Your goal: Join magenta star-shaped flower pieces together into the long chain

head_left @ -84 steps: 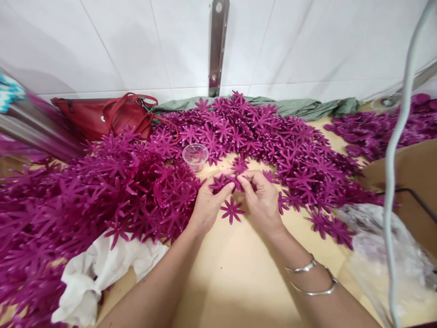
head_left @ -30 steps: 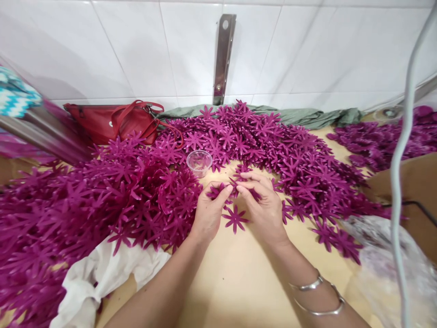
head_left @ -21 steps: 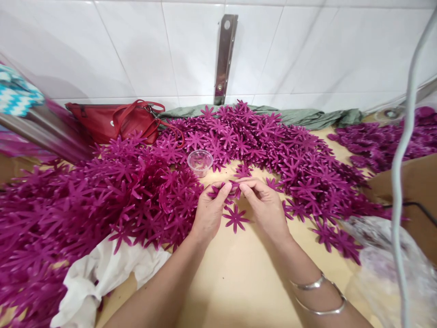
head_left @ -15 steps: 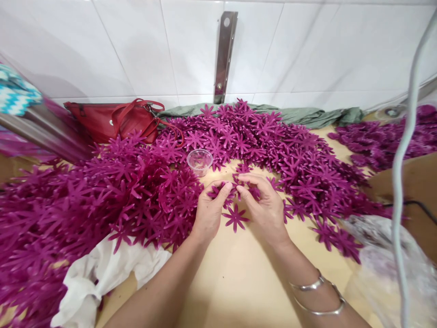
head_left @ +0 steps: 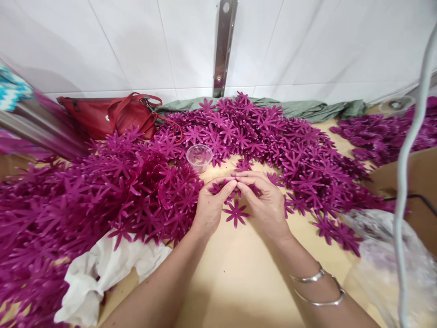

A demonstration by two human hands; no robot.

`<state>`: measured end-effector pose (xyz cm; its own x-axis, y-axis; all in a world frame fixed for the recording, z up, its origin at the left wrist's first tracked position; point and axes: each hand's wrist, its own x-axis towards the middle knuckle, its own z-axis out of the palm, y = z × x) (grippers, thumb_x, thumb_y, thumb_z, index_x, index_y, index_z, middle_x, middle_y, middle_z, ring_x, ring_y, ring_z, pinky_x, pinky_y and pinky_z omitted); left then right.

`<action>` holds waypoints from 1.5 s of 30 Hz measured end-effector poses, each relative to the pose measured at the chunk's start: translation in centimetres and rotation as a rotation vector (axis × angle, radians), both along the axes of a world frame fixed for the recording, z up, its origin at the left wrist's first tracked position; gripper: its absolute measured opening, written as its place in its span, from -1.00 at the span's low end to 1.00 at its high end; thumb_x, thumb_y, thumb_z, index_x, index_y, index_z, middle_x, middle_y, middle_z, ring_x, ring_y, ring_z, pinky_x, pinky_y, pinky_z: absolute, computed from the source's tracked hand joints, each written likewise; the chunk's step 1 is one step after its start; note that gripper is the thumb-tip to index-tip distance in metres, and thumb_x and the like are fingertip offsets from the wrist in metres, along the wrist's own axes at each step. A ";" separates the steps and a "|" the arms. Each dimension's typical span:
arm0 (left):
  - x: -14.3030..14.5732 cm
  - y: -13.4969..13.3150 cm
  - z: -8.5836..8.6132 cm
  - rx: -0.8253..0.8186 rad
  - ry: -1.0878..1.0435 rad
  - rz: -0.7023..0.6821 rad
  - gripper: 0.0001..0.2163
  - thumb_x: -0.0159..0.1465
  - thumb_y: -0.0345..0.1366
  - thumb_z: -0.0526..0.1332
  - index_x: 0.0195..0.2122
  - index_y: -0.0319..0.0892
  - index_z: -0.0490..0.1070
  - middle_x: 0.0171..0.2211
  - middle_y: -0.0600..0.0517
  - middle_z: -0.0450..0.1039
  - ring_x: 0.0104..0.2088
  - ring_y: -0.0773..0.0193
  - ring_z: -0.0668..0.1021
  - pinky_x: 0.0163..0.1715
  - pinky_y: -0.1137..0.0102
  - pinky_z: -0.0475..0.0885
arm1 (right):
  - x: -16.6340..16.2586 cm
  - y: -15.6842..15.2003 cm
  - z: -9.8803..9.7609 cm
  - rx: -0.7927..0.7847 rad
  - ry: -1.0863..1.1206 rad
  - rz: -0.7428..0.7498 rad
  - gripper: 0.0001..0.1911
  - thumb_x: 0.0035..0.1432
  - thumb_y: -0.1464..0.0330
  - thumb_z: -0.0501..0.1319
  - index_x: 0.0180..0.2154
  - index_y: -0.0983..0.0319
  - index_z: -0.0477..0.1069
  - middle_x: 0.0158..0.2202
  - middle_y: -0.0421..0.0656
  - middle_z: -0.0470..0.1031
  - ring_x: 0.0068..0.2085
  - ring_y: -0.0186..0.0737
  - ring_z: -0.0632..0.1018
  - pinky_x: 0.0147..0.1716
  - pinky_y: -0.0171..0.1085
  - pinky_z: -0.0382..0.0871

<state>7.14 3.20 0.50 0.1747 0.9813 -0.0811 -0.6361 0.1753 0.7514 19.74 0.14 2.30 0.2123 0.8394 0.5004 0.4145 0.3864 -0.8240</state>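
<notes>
Two hands pinch a purple flower (head_left: 218, 187) at mid-frame.
The left hand (head_left: 210, 205) is closed, thumb and forefinger on the flower; the right hand (head_left: 264, 200) brings thumb and fingertips together against it, fingertips meeting. Visible petals point toward the left of the frame; fingers hide how its long axis lies. A loose flower (head_left: 236, 213) lies flat just below. A heap (head_left: 143, 191) crowds the left and top, a cup (head_left: 200, 155) sits just above the left hand, and bare worktop (head_left: 235, 278) opens at lower centre.
</notes>
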 end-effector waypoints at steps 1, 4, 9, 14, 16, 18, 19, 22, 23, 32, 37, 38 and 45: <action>0.0 0.0 0.1 0.000 0.001 0.005 -0.76 0.02 -0.22 0.59 -0.35 -0.18 0.66 -0.32 0.06 0.67 -0.30 0.37 0.64 -0.14 0.46 0.51 | 0.0 0.0 0.0 -0.001 -0.001 -0.001 -0.90 0.30 0.39 0.34 -0.21 0.09 0.64 -0.11 -0.13 0.64 -0.02 -0.14 0.63 0.09 -0.03 0.51; 0.1 0.0 0.2 -0.001 0.010 0.022 -0.75 0.00 -0.20 0.60 -0.37 -0.19 0.65 -0.35 0.06 0.65 -0.34 0.37 0.62 -0.18 0.45 0.52 | -0.1 0.0 0.0 -0.013 0.012 -0.002 -0.92 0.29 0.38 0.35 -0.23 0.10 0.64 -0.12 -0.12 0.64 -0.04 -0.13 0.63 0.09 -0.02 0.51; 0.1 0.0 -0.1 0.011 0.009 0.017 -0.77 0.05 -0.20 0.58 -0.36 -0.18 0.66 -0.35 0.07 0.67 -0.35 0.38 0.62 -0.20 0.46 0.52 | -0.1 0.1 -0.2 -0.061 0.082 0.009 -0.93 0.29 0.37 0.34 -0.25 0.12 0.64 -0.13 -0.13 0.65 -0.05 -0.13 0.64 0.10 -0.03 0.50; 0.2 -0.1 -0.4 0.030 0.020 0.033 -0.81 0.10 -0.21 0.55 -0.34 -0.17 0.67 -0.31 0.07 0.68 -0.30 0.37 0.64 -0.16 0.46 0.53 | 0.0 0.1 -0.3 -0.071 0.096 0.019 -0.91 0.30 0.37 0.32 -0.26 0.12 0.63 -0.15 -0.14 0.65 -0.07 -0.14 0.64 0.08 -0.06 0.51; 0.3 -0.2 -0.5 0.042 0.035 0.053 -0.81 0.10 -0.20 0.55 -0.36 -0.17 0.65 -0.34 0.08 0.66 -0.32 0.38 0.62 -0.18 0.47 0.52 | 0.0 0.1 -0.2 -0.072 0.093 0.021 -0.90 0.31 0.36 0.31 -0.27 0.12 0.62 -0.15 -0.14 0.65 -0.07 -0.13 0.63 0.08 -0.06 0.51; 0.3 -0.2 -0.4 0.043 0.062 0.077 -0.79 0.09 -0.18 0.55 -0.38 -0.17 0.64 -0.37 0.09 0.64 -0.35 0.39 0.60 -0.21 0.47 0.51 | -0.1 0.1 -0.1 -0.080 0.099 0.025 -0.90 0.30 0.35 0.31 -0.28 0.13 0.62 -0.16 -0.14 0.65 -0.07 -0.12 0.63 0.07 -0.06 0.50; 0.3 -0.2 -0.4 0.038 0.078 0.087 -0.78 0.08 -0.17 0.56 -0.39 -0.18 0.63 -0.38 0.10 0.63 -0.36 0.39 0.59 -0.22 0.46 0.50 | -0.2 0.2 -0.1 -0.090 0.113 0.027 -0.90 0.30 0.34 0.32 -0.29 0.13 0.61 -0.17 -0.14 0.65 -0.08 -0.12 0.63 0.06 -0.07 0.50; 0.3 -0.2 -0.4 0.027 0.121 0.092 -0.76 0.08 -0.15 0.55 -0.40 -0.18 0.62 -0.42 0.10 0.61 -0.39 0.39 0.57 -0.25 0.46 0.48 | -0.3 0.3 -0.4 -0.162 0.246 0.026 -0.90 0.25 0.30 0.34 -0.32 0.15 0.60 -0.24 -0.17 0.63 -0.17 -0.15 0.61 -0.07 -0.13 0.52; 0.3 -0.2 -0.4 0.029 0.129 0.091 -0.77 0.09 -0.16 0.55 -0.40 -0.19 0.61 -0.43 0.10 0.60 -0.40 0.39 0.56 -0.26 0.46 0.47 | -0.3 0.4 -0.5 -0.193 0.320 0.020 -0.90 0.23 0.28 0.36 -0.32 0.15 0.59 -0.28 -0.19 0.62 -0.22 -0.17 0.60 -0.13 -0.16 0.52; 0.2 -0.1 -0.4 -0.077 0.031 0.192 -0.76 0.05 -0.22 0.56 -0.38 -0.19 0.57 -0.42 0.14 0.58 -0.38 0.43 0.58 -0.23 0.50 0.46 | 0.7 1.1 -1.0 -0.250 0.869 0.023 -0.82 0.20 0.20 0.41 -0.27 0.13 0.50 -0.27 -0.23 0.66 -0.31 -0.24 0.64 -0.27 -0.23 0.58; 0.3 0.0 0.4 -0.112 -0.031 0.219 -0.71 0.02 -0.21 0.57 -0.36 -0.18 0.53 -0.40 0.15 0.57 -0.38 0.43 0.57 -0.29 0.50 0.46 | 1.6 1.5 -0.9 -0.272 0.949 0.171 -0.57 0.35 -0.06 0.17 -0.14 0.14 0.53 -0.05 -0.06 0.70 -0.02 -0.07 0.70 -0.06 -0.06 0.64; 0.3 0.0 0.5 -0.115 -0.041 0.215 -0.71 0.02 -0.21 0.58 -0.37 -0.18 0.53 -0.40 0.16 0.57 -0.39 0.43 0.57 -0.31 0.51 0.45 | 1.7 1.5 -0.8 -0.292 0.973 0.180 -0.51 0.34 -0.10 0.16 -0.13 0.16 0.54 -0.03 -0.03 0.69 0.02 -0.05 0.69 -0.01 -0.04 0.63; 0.0 -0.1 1.0 -0.159 -0.113 0.213 -0.69 -0.01 -0.23 0.59 -0.34 -0.19 0.54 -0.40 0.14 0.59 -0.39 0.42 0.61 -0.32 0.51 0.51 | 1.5 1.4 -0.5 -0.332 0.950 0.133 -0.47 -0.10 0.35 0.60 -0.07 0.11 0.52 -0.05 -0.16 0.72 0.00 -0.18 0.69 0.08 -0.19 0.54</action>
<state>7.15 3.14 1.51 -0.0169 0.9734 -0.2286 -0.7497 0.1390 0.6471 21.22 1.54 1.82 0.2954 0.9512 -0.0897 -0.4981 0.0732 -0.8640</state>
